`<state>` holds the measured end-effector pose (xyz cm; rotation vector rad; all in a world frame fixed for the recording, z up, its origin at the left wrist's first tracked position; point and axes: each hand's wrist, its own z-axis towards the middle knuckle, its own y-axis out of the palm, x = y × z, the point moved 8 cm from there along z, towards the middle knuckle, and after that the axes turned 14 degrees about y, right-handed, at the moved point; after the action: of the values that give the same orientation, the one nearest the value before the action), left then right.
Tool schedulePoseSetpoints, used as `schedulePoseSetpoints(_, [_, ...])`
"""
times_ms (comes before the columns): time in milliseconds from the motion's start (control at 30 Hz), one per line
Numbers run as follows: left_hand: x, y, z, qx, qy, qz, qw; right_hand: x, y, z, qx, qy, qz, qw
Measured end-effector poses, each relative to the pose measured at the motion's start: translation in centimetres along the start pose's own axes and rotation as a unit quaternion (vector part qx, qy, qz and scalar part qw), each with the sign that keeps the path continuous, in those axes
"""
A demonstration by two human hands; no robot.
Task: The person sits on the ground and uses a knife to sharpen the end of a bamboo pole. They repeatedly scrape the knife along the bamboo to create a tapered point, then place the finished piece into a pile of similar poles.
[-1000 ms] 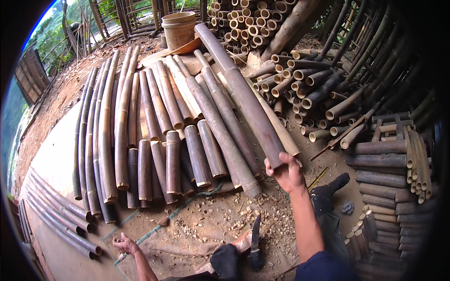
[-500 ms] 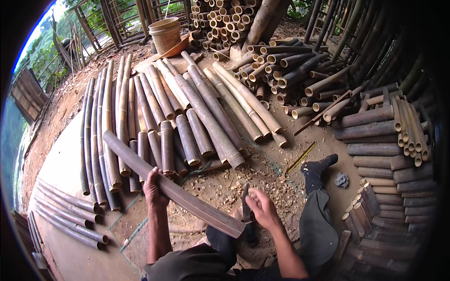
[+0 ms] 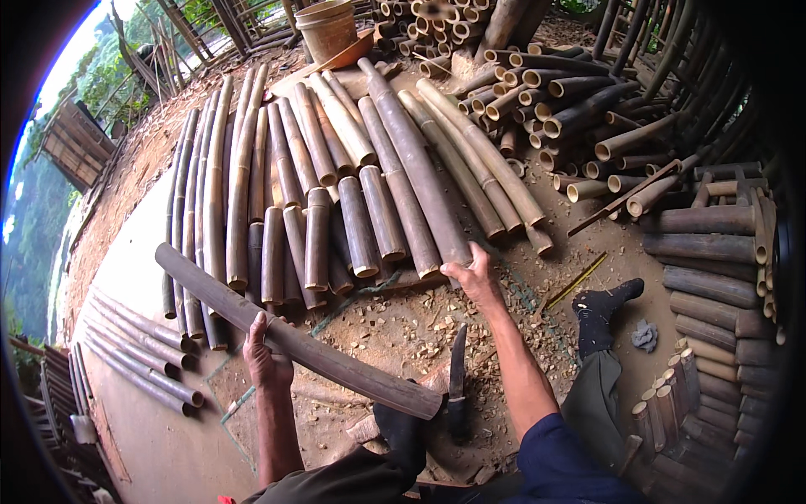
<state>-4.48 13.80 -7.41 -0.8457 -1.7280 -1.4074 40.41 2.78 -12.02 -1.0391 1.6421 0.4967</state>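
My left hand [image 3: 269,359] is wrapped round a dark brown bamboo pole [image 3: 294,336], which slants from the upper left down to my foot. At arm's length my right hand [image 3: 475,279] grips the near end of another long bamboo pole [image 3: 417,164] on top of the row on the ground. Its thumb lies along one side of that pole; the other fingers are partly hidden. Between my right forearm and the held pole, a knife [image 3: 457,365] with a dark handle points its blade upward, untouched by either hand. Wood chips [image 3: 403,323] litter the ground around it.
Long and short bamboo pieces [image 3: 319,244] lie side by side ahead. Thin poles [image 3: 147,357] lie at left. Cut tubes [image 3: 554,109] are heaped at back right, with stacked pieces [image 3: 709,244] at right. A bucket [image 3: 327,34] stands far back. A yellow-edged strip [image 3: 577,280] lies near my right foot [image 3: 598,315].
My right hand has left the spot beside the knife and reached forward to take hold of a pole's end. My left hand still holds its pole, shifted slightly left. The view has tilted.
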Motion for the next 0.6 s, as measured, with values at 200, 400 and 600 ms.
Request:
schedulePoseSetpoints(200, [-0.3,-0.5,-1.6,0.098,-0.048,0.029,0.994,0.1,-7.0,3.0,0.121,-0.004,-0.200,0.972])
schedulePoseSetpoints(400, [-0.6,-1.3,0.4,0.064,0.004,-0.013,0.998,3.3,-10.5,-6.6,0.260,-0.051,-0.191,0.945])
schedulePoseSetpoints(600, [-0.8,-4.7,2.3,0.088,0.008,0.023,0.996,14.6,-0.1,-24.7,-0.028,0.257,-0.324,0.910])
